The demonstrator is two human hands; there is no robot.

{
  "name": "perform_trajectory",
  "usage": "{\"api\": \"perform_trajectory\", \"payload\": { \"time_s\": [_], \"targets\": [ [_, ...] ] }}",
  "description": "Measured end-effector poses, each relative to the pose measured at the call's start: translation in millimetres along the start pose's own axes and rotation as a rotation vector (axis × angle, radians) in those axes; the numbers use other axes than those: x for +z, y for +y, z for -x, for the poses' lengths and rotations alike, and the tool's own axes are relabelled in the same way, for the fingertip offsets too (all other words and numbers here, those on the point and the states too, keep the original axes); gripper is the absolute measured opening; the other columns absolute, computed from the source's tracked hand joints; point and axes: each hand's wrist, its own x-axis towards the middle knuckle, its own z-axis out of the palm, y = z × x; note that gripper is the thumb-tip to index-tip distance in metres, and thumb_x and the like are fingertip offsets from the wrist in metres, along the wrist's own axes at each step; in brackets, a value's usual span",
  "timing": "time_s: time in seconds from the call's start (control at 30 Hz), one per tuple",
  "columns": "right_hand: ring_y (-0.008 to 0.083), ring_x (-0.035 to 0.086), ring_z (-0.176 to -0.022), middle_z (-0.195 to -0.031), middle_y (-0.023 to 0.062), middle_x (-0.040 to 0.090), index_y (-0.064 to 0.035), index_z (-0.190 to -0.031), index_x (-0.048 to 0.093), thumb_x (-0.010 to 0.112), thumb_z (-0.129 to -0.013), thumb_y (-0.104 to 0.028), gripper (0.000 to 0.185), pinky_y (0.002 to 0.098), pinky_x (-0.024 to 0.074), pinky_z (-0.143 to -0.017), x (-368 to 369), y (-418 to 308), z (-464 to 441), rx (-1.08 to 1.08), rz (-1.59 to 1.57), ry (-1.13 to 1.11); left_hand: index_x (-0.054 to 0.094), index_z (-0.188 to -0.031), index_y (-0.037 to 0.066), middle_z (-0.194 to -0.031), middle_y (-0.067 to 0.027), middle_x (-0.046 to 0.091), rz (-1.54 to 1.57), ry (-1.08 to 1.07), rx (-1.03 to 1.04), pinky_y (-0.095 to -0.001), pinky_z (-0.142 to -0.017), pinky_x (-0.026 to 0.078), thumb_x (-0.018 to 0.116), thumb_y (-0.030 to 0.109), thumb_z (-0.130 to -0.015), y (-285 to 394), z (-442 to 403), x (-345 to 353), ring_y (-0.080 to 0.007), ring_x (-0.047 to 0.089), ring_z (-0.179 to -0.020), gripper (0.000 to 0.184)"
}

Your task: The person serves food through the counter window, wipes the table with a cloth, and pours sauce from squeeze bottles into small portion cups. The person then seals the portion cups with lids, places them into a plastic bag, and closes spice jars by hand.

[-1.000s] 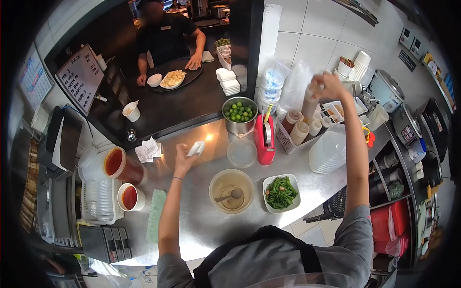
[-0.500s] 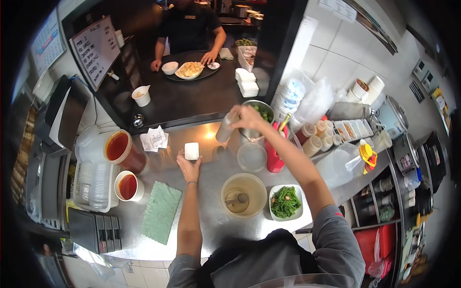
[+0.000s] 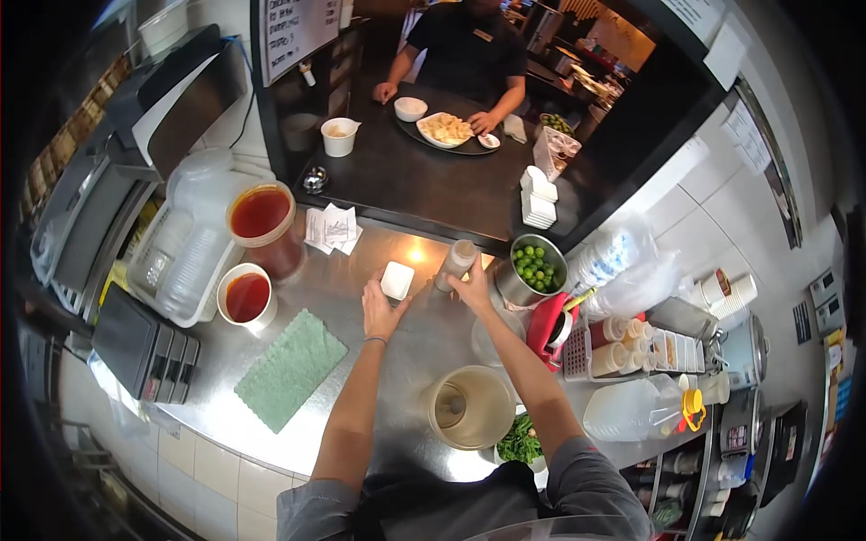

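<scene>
My left hand (image 3: 383,309) holds a small white square dish (image 3: 397,280) by its lower edge, above the steel counter (image 3: 379,397). Just to its right, my right hand (image 3: 471,287) is closed round a translucent grey bottle (image 3: 456,264), which is tilted. The bottle and the dish are apart. Right of the bottle stands a metal pot of green citrus fruits (image 3: 534,265). Nearer my body are a round tub (image 3: 471,408) with a ladle inside and a dish of green vegetables (image 3: 520,440), partly hidden by my right arm.
A green cloth (image 3: 291,370), red sauce tubs (image 3: 264,225) and plastic containers (image 3: 191,248) occupy the left. Squeeze bottles (image 3: 622,347), a red tape dispenser (image 3: 547,329) and a large jug (image 3: 622,410) stand right. Across the pass, a person (image 3: 474,54) touches a tray.
My right hand has brought the bottle from the right rack over beside the small dish. The view has turned and shifted, and the dish now faces up in my left hand.
</scene>
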Motion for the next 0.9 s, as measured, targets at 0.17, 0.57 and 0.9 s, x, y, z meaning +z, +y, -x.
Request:
{"api": "perform_trajectory", "payload": {
  "time_s": [0.17,0.57,0.9],
  "targets": [
    [0.0281,0.047,-0.118,-0.121,0.0134,0.050,-0.0083,-0.126,0.043,0.073,-0.065,-0.005,0.068,0.0401,0.0426,-0.094,-2.7,-24.0,-9.7,0.042,0.425,-0.309,0.032,-0.131,0.002,-0.120,-0.0172,0.051,0.118,0.014,-0.044,-0.0424,-0.097,0.037,0.080,0.013,-0.063,2.8,-1.5,-2.2,-0.0335,0.048,-0.112,0.084],
    [0.0266,0.048,-0.100,-0.097,0.0104,0.052,-0.0163,-0.108,0.061,0.071,-0.065,-0.015,0.044,0.0415,0.0354,-0.092,20.1,-40.7,1.3,-0.515,1.275,-0.345,0.033,-0.131,0.004,-0.117,-0.0160,0.053,0.139,0.033,-0.058,-0.0413,-0.096,0.038,0.082,0.010,-0.059,1.3,-0.3,-0.5,-0.0327,0.046,-0.111,0.087],
    [0.0236,0.048,-0.101,-0.097,0.0076,0.054,-0.0119,-0.093,0.065,0.060,-0.074,-0.023,0.023,0.0410,0.0356,-0.093,34.7,-62.1,-20.2,-0.641,1.431,-0.439,0.034,-0.130,0.004,-0.115,-0.0153,0.055,0.144,0.046,-0.047,-0.0413,-0.096,0.038,0.082,0.010,-0.059,0.8,0.6,0.2,-0.0327,0.046,-0.111,0.086]
  ]
}}
